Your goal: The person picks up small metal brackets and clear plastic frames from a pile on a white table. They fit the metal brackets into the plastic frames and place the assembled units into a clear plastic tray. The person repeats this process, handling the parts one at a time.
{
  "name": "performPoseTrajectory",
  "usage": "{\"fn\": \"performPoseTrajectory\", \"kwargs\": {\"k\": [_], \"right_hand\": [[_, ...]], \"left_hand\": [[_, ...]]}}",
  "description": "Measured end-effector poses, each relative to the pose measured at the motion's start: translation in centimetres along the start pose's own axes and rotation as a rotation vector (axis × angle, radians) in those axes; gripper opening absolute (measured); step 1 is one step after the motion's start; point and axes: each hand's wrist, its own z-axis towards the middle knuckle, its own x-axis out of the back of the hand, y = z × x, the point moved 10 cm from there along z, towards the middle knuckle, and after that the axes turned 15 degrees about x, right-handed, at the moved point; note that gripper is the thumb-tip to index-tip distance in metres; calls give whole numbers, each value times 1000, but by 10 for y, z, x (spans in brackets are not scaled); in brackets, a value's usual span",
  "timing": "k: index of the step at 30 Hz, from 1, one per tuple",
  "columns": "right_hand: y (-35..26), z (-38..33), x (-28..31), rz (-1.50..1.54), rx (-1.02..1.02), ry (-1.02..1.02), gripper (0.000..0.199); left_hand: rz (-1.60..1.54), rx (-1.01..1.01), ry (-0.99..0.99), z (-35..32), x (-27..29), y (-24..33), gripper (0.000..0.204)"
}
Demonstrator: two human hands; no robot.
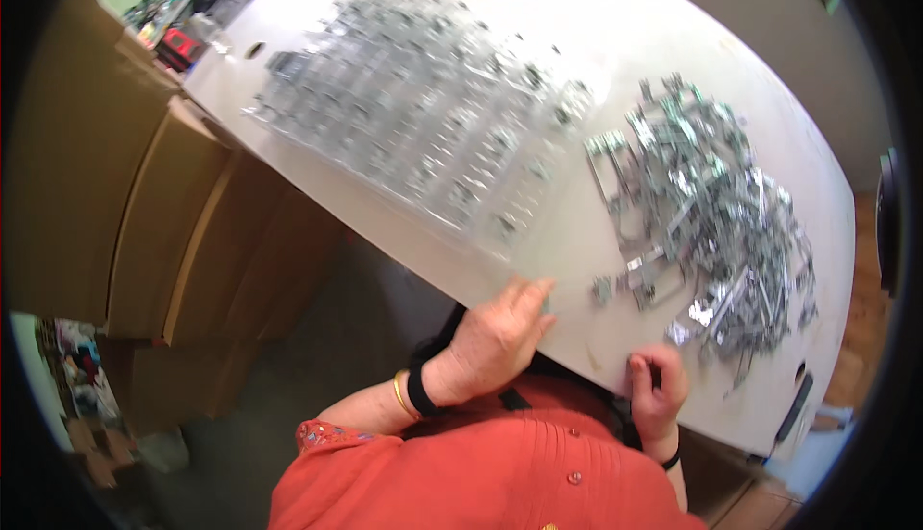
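Observation:
My left hand (492, 336) is at the table's near edge, just below the near right corner of a clear plastic tray (437, 213). Its fingers point right and come close to the thumb; a small greyish bit seems to show between them, too blurred to name. My right hand (660, 391) rests at the edge further right, with fingers curled in and thumb against them; whatever they hold, if anything, is hidden. Small metal parts sit in rows in the tray's pockets. A heap of loose metal brackets (716, 213) lies beyond my right hand.
The white table (567, 357) has a rounded far edge and a cable hole at each end. A few metal pieces (603, 289) lie apart from the heap, towards the tray. Large cardboard boxes (144, 193) stand along the left. A red object (179, 47) is beyond the far left corner.

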Motion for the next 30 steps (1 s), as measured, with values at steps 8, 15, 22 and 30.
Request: {"fn": "performPoseTrajectory", "kwargs": {"k": [8, 15, 22, 30], "right_hand": [[-20, 14, 5, -42, 120, -54, 17], [-14, 13, 9, 30, 21, 24, 18], [-6, 13, 5, 81, -36, 132, 19], [-2, 23, -5, 103, -19, 175, 21]], "left_hand": [[-59, 35, -139, -4, -5, 3, 47], [-105, -50, -240, -5, -22, 18, 49], [-80, -63, -293, -4, -33, 20, 49], [-85, -92, -307, 0, -33, 21, 49]]}}
